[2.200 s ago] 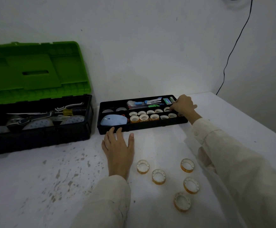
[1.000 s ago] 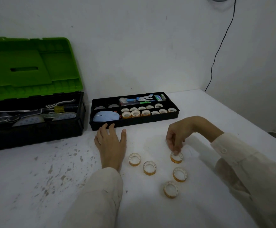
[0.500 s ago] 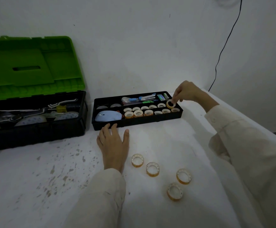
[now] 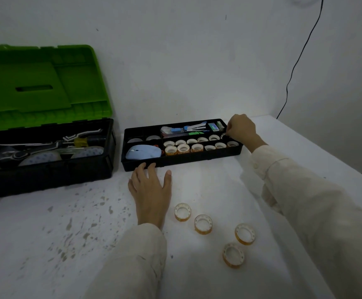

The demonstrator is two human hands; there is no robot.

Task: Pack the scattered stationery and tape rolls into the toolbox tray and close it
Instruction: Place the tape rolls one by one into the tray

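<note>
The black toolbox tray (image 4: 175, 164) lies on the white table, holding several small tape rolls (image 4: 183, 148), a blue mouse (image 4: 143, 152) and a stapler (image 4: 194, 128). My right hand (image 4: 239, 128) is over the tray's right end, its fingers pinching a small tape roll (image 4: 223, 135) low in a compartment. My left hand (image 4: 151, 188) lies flat on the table, fingertips touching the tray's front wall. Several loose tape rolls lie in front: one tape roll (image 4: 182, 211), another (image 4: 203, 224), and more at the right (image 4: 245, 233).
The green-lidded toolbox (image 4: 46, 167) stands open at the left, with tools inside. A black cable (image 4: 292, 72) hangs down the wall at the right. The table's right edge (image 4: 327, 156) runs diagonally behind my right arm. Paint specks mark the table at the left.
My right hand picked a roll from the table, carried it to the tray's right end, and now has lowered it into a compartment. One roll fewer lies on the table. The left hand stayed.
</note>
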